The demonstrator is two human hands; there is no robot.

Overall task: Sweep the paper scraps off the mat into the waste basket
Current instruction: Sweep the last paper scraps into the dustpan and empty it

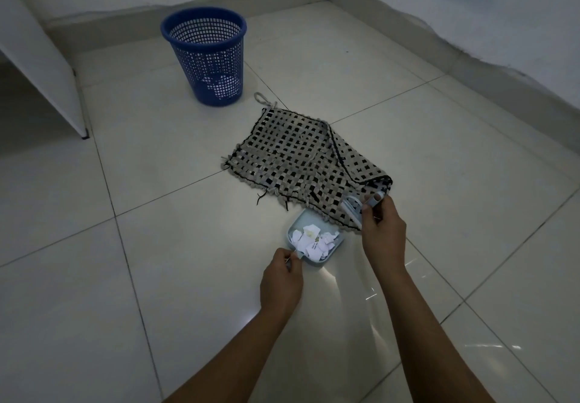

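Now scraps (314, 242) in dustpan (293, 228) — L hand (281, 280) grips (handle).

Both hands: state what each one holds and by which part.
The left hand pinches the dustpan by its thin handle. The right hand grips the small brush by its handle, at the woven mat's near edge.

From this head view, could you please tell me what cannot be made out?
- Brush: mostly hidden by the mat's folded edge and the right hand.
- Dustpan handle: covered by the left hand's fingers.
- Print on the paper scraps: too small.
- Waste basket contents: blurred behind its mesh.
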